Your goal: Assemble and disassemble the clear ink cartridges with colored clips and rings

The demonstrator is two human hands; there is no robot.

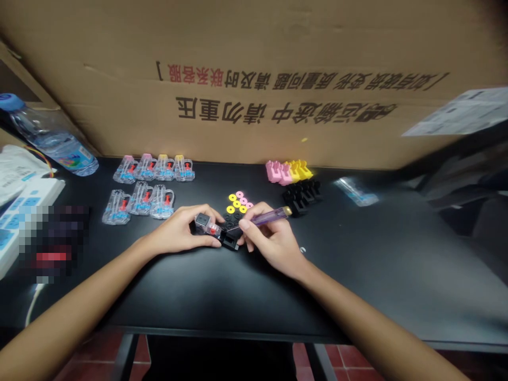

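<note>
Two hands: we're both on one small part at table centre.
Left hand (180, 233): fingers curled round the clear clip assembly (208, 226), pinning it steady on the black table (377, 254).
Right hand (270, 241): fingers closed pen-style on the purple screwdriver (268, 217), tip at 9 o'clock into the part.
Washers (238, 202): pink and yellow, 12 o'clock, within reach.
Finished clips (148, 185): rowed at 10 o'clock.
</note>
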